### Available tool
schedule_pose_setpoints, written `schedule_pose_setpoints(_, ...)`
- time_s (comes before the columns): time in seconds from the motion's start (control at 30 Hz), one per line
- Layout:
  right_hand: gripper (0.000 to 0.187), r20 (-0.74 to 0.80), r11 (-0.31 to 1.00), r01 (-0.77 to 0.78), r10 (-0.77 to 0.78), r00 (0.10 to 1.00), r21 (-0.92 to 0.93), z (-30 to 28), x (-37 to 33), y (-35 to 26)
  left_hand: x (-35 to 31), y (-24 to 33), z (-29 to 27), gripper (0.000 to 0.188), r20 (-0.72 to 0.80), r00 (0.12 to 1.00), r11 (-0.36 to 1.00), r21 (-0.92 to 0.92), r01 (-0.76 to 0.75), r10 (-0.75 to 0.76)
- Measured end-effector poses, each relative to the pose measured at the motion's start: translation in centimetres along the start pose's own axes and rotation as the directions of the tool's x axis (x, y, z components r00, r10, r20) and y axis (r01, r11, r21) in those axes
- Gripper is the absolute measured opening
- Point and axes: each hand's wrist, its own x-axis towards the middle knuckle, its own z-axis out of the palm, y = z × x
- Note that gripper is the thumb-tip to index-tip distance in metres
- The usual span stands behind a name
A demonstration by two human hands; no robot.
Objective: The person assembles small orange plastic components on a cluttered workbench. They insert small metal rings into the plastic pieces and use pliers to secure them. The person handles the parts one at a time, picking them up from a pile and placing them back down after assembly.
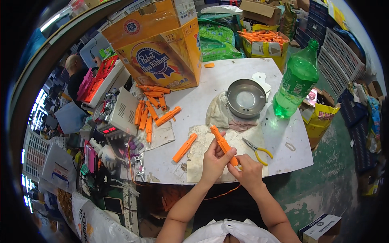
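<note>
An orange plastic part (220, 140), long and narrow, is gripped in my left hand (214, 162) with the thumb along it, tilted over the near edge of the table. My right hand (249, 171) closes its fingers at the part's lower end; whether they pinch something small there is hidden. Just left of my hands lies a similar orange plastic piece (185, 148). Pliers with yellow handles (259, 152) rest to the right, jaws pointing away. Beyond my hands, a round metal bowl (246, 98) sits by a crumpled cloth (219, 112).
Several orange pieces (149, 109) are heaped at the table's left, beside a box-shaped device with a red display (117, 113). A large cardboard box (162, 48) stands behind them. A green plastic bottle (297, 79) stands at the right edge. Another person (75, 75) is at far left.
</note>
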Motion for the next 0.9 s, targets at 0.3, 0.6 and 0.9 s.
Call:
schedule_pose_setpoints(0.3, 0.024, -0.108, 0.97, -0.193, 0.178, 0.978, -0.147, -1.1, 2.0, 3.5, 0.6, -0.1, -2.7, 0.068, 0.005, 0.986, 0.939, 0.306, -0.159, 0.166)
schedule_pose_setpoints(0.6, 0.03, 0.002, 0.893, -0.3, 0.319, 0.948, -0.335, -2.3, 3.2, 6.9, -1.7, 2.1, -10.7, 0.052, -0.05, 0.927, 0.157, 0.988, -0.01, 0.371)
schedule_pose_setpoints(0.9, 0.03, 0.008, 0.897, -0.29, 0.311, 0.95, -0.334, -2.4, 3.2, 6.4, -1.4, 1.0, -12.4, 0.033, 0.016, 0.94, 0.043, 0.999, -0.032, 0.341)
